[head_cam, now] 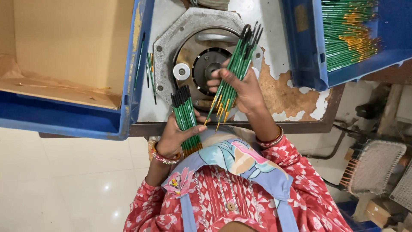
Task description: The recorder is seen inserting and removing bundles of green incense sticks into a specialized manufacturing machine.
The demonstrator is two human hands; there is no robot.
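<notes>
My left hand (177,133) grips a tight bundle of green paint brushes (185,115) with black tips pointing away from me and gold ferrules near my chest. My right hand (241,88) holds a second, looser bundle of green brushes (237,64), fanned and tilted over a round metal machine fixture (201,51) bolted to the worn table (292,107). Both hands hover above the table's near edge, a short gap between the two bundles.
A blue crate (133,81) lined with cardboard sits at the left, with a few loose brushes (150,73) lying beside it. Another blue crate (307,51) at the upper right holds several green brushes. A wire basket (373,165) and boxes stand on the floor at the right.
</notes>
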